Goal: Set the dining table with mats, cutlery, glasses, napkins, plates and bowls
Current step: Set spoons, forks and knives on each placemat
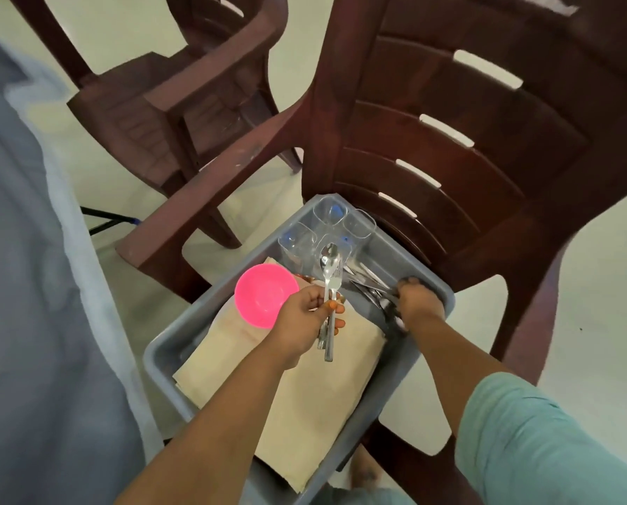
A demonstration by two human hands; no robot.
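Nearest my view, a teal short sleeve [545, 442] covers the right upper arm, and a foot [365, 472] shows on the pale floor [304, 67] below the tub. Both forearms reach into a grey rectangular plastic tub [159, 353] that sits on the seat of a dark maroon plastic armchair [450, 122]. Flat in the near part of the tub I see a stack of beige table mats [304, 391]. My left hand [304, 315] is held over them, fingers curled round a small bundle of steel cutlery — a spoon [328, 258] and a fork [336, 277] standing upright above the fist, handles hanging below it. Just left of that hand lies a round bright pink plastic bowl [263, 298], open side up, resting on the mats. My right hand [419, 304] is down at the tub's right wall, fingers bent into a loose heap of steel cutlery [368, 286] lying on the floor of the tub; I cannot tell whether it has closed on a piece. At the far corner of the tub stand four clear square-sided drinking glasses [328, 215], upright and close together. Beyond, to the left, stands a second maroon plastic armchair [166, 103]. Along the left edge hangs a blue-grey tablecloth [31, 286] — its pale hem runs diagonally beside the tub.
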